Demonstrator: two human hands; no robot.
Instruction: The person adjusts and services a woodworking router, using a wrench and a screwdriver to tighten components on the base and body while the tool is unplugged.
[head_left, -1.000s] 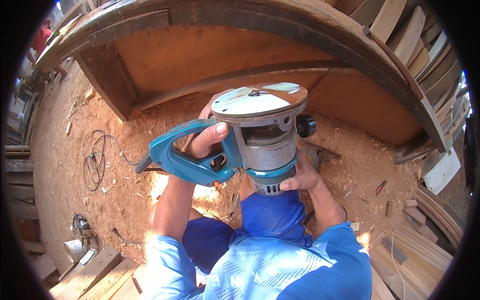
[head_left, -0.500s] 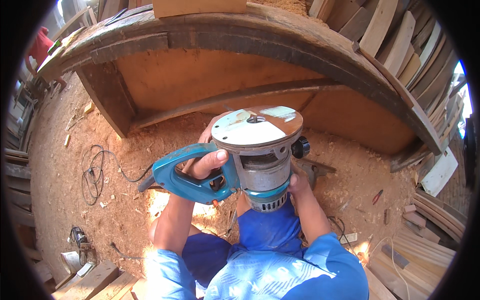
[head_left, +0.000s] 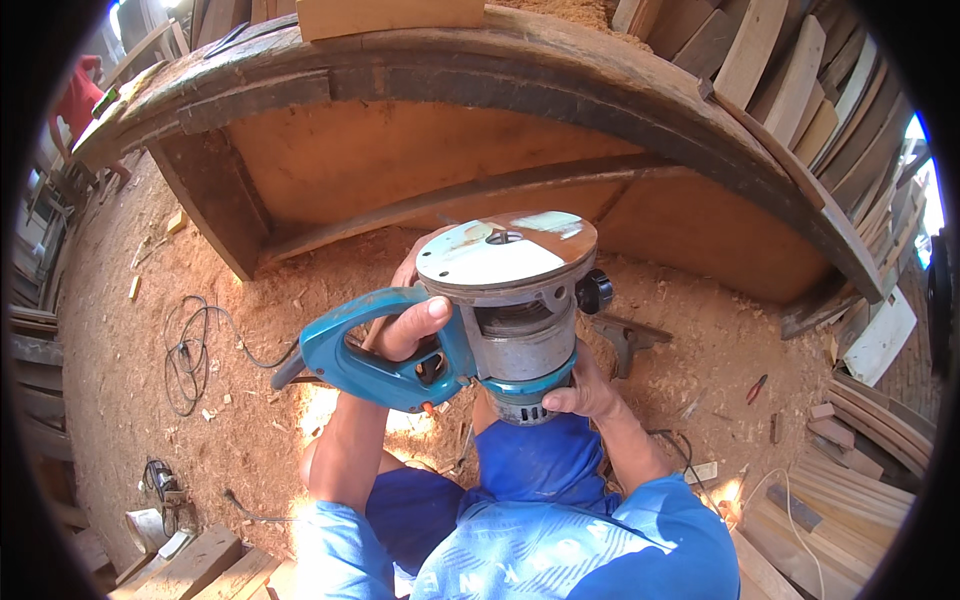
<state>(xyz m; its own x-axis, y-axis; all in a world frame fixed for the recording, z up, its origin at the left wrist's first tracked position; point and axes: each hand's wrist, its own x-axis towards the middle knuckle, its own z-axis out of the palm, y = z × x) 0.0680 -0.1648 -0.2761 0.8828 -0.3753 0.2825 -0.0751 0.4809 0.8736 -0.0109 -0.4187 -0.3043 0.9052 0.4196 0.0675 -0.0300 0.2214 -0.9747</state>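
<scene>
I hold a teal and grey electric router (head_left: 500,310) upside down in front of me, its round base plate (head_left: 505,248) facing up toward the camera. My left hand (head_left: 405,325) is wrapped around the teal D-shaped handle. Under the motor housing, my right hand (head_left: 580,390) grips the lower end of the tool. A black knob (head_left: 595,292) sticks out on the router's right side. I am crouched in blue clothes over a floor covered with sawdust.
A large curved wooden frame (head_left: 560,75) stands ahead. Wooden boards (head_left: 800,70) are stacked at the right and planks (head_left: 850,500) at the lower right. A coiled cable (head_left: 190,350) lies left on the sawdust. A person in red (head_left: 80,95) is far left.
The router has risen slightly and tilted, so its base plate faces the camera more fully. Both hands keep their grip.
</scene>
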